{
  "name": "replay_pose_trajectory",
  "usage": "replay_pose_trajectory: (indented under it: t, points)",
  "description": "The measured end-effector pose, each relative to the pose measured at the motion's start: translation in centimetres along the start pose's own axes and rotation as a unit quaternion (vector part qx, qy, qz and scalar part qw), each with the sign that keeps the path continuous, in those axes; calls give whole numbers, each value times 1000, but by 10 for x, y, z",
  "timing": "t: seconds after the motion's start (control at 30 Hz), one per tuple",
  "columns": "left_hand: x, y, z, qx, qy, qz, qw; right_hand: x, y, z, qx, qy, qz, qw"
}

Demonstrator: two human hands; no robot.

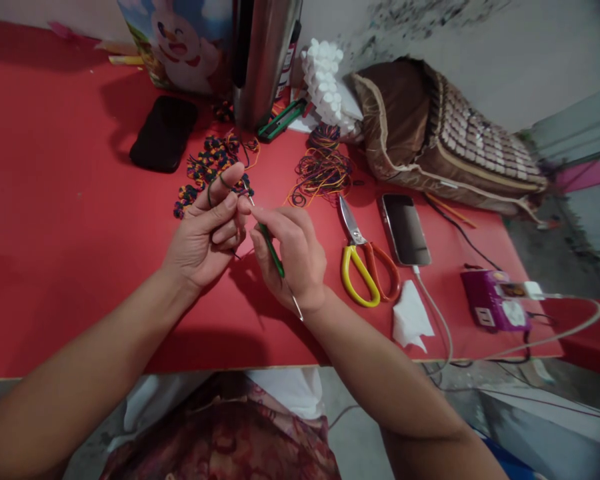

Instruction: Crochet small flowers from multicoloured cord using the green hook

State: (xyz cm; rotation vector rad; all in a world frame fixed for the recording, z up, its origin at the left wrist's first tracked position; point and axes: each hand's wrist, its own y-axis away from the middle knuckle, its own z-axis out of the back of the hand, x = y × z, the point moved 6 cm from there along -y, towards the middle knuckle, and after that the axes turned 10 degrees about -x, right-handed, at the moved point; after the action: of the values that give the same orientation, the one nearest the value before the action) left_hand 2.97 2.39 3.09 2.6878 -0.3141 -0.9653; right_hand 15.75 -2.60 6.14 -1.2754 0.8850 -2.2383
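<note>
In my right hand (293, 253) is a crochet hook (274, 253) with a green grip, its metal tip pointing toward my left fingers. Dark yarn (210, 193) wraps around the raised index finger of my left hand (205, 230). The left thumb and other fingers are pinched together by the hook's tip; the small piece of yarn work there is mostly hidden. Beyond my left hand lies a cluster of small dark, orange and red crocheted pieces (213, 157). A loose tangle of multicoloured yarn (325, 167) rests farther back, right of my hands.
Scissors (363, 257) with yellow and red handles lie right of my right hand. Nearby are a charging phone (405, 230), crumpled tissue (411, 317) and a purple box (490, 300) with cables. A black phone (164, 133), metal flask (265, 60), green cutter (281, 121) and brown cushion (405, 113) sit farther back.
</note>
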Motion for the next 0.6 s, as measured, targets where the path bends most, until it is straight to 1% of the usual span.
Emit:
replay_pose_trajectory:
  t: [0.07,0.13,0.23,0.3,0.37,0.43,0.6]
  points:
    - [0,-1,0,25,-10,-16,999,-1,1,-2,-12,13,15,1000]
    - [0,-2,1,46,-33,-32,998,-1,1,-2,-41,26,42,998]
    - [-2,-5,4,52,-70,-55,995,2,0,0,-73,40,86,993]
    - [-3,-5,6,48,-86,-63,993,4,-2,2,-65,32,90,993]
    - [-5,-5,6,44,-95,-70,992,6,-4,5,-55,11,80,995]
    - [-7,-5,6,39,-102,-75,991,7,-7,9,-50,-13,56,997]
    - [-12,-6,6,15,-108,-62,992,3,-10,16,-40,-80,-56,994]
